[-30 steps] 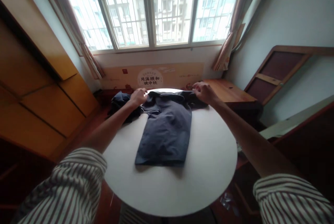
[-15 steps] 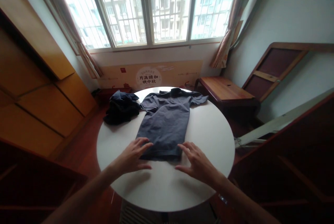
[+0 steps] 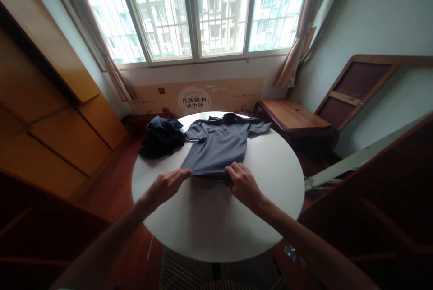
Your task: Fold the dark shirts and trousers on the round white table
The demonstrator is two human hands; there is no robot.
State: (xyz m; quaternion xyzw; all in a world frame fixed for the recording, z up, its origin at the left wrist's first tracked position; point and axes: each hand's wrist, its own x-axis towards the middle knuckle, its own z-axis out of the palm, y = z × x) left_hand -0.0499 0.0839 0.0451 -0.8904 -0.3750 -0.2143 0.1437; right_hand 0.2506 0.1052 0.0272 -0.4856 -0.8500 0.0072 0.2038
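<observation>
A dark grey polo shirt (image 3: 221, 143) lies front up on the round white table (image 3: 209, 227), its collar toward the window and its short sleeves spread. My left hand (image 3: 171, 181) pinches the left corner of the hem. At the other end of the hem, my right hand (image 3: 243, 184) is closed on the fabric. Between the two hands the hem is drawn taut and looks lifted off the table. Some lower fabric hangs beneath it in shadow.
A heap of dark clothes (image 3: 161, 136) sits at the table's left rear edge. Behind on the right stands a wooden bench (image 3: 294, 116). Wooden cabinets (image 3: 67, 139) line the left wall, and a printed cardboard panel (image 3: 149, 96) leans below the window.
Both hands have gone from open beside the hem to closed on its two ends. The hem has been raised and shifted away from me. The view has moved slightly.
</observation>
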